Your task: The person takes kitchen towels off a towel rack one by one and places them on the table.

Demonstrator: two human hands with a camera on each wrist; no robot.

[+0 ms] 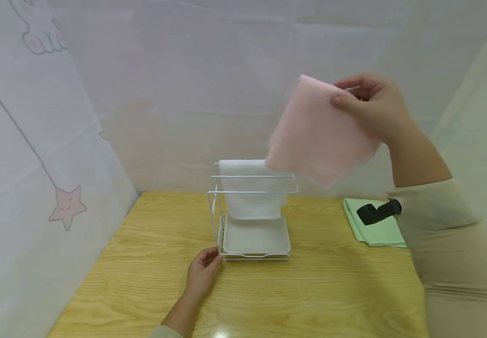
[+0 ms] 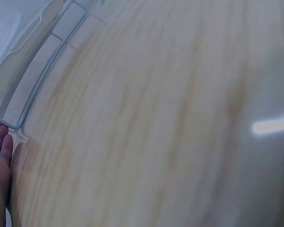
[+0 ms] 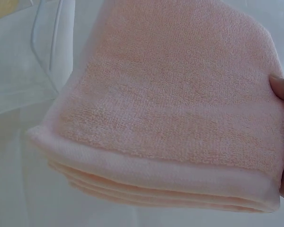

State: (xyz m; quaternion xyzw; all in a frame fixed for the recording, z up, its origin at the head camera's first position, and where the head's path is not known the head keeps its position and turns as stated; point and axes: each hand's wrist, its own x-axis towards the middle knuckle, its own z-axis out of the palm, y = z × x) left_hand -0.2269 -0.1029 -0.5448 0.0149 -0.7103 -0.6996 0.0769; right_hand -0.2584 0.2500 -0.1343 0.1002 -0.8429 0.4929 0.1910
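Observation:
A folded pink towel (image 1: 319, 131) hangs in the air, its upper right edge pinched between the thumb and fingers of my right hand (image 1: 376, 108). In the right wrist view the same towel (image 3: 180, 104) shows stacked folded layers along its lower edge. My left hand (image 1: 201, 272) holds the front left corner of a white wire rack (image 1: 252, 192) at table level. A white towel (image 1: 247, 202) is draped over the rearmost bar of that rack, partly behind the pink one. The left wrist view catches fingertips (image 2: 4, 146) at the rack's lower wire corner.
A pale tray (image 1: 256, 237) sits in the rack's base. To the right on the wooden table (image 1: 150, 253) lies a folded green towel (image 1: 383, 234), partly covered by my right sleeve and a black strap (image 1: 378, 212). Printed pale curtains (image 1: 184, 94) hang behind and at the sides.

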